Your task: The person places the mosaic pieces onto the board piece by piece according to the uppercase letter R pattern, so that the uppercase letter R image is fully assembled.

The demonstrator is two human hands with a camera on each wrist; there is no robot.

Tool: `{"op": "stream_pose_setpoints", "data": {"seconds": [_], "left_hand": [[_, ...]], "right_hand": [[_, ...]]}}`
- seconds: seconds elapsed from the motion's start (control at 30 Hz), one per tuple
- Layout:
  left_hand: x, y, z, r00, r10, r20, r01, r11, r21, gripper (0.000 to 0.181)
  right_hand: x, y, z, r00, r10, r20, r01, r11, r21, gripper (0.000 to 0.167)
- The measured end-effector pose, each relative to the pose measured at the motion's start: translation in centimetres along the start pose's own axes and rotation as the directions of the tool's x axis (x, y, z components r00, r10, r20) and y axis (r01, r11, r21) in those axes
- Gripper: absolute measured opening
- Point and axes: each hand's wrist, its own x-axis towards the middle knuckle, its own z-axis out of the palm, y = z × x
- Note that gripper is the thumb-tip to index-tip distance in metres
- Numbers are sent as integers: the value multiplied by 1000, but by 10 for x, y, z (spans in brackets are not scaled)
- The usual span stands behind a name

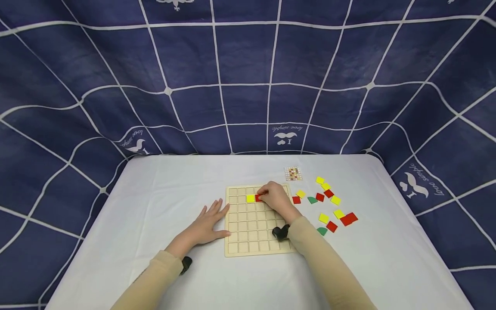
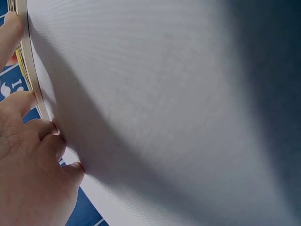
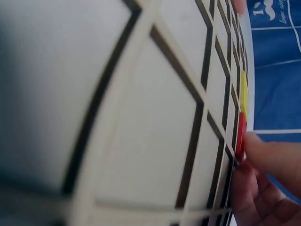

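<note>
My left hand (image 1: 203, 226) (image 2: 35, 169) rests on the white table with fingers spread, its thumb and index finger touching the left edge of a wooden grid board (image 1: 242, 224) (image 2: 32, 66). Over the board's upper part, my right hand (image 1: 276, 199) (image 3: 270, 181) pinches a red square tile (image 1: 258, 198) (image 3: 241, 136) between thumb and fingers, partly covering it. The red tile is in the second row from the top, right beside a yellow square tile (image 1: 250, 198) (image 3: 244, 92). Whether the red one lies fully flat, I cannot tell.
Loose red, yellow and green pieces lie right of the board, among them a yellow tile (image 1: 323, 218), a green piece (image 1: 322, 231) and overlapping red tiles (image 1: 348, 219). Behind the board is a small patterned card (image 1: 293, 173). A blue curtain (image 1: 248, 103) surrounds the table (image 1: 186, 172).
</note>
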Motion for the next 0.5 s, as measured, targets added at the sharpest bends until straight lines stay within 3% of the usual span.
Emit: {"op": "stream_pose_setpoints", "data": {"seconds": [0.13,0.3,0.5], "left_hand": [[0,-1,1,1000,1,-5,-1,1000,-7,93],[-1,-1,-1,1000,-3,4,3,1000,-13,92],[-2,-1,-1,1000,-1,6,1,1000,-14,93]], "right_hand": [[-3,3,-12,1000,26,-4,-25,997,71,18],[-7,18,-37,995,64,-74,-54,991,122,21],[-10,50,-70,964,243,-107,-228,964,135,27]]}}
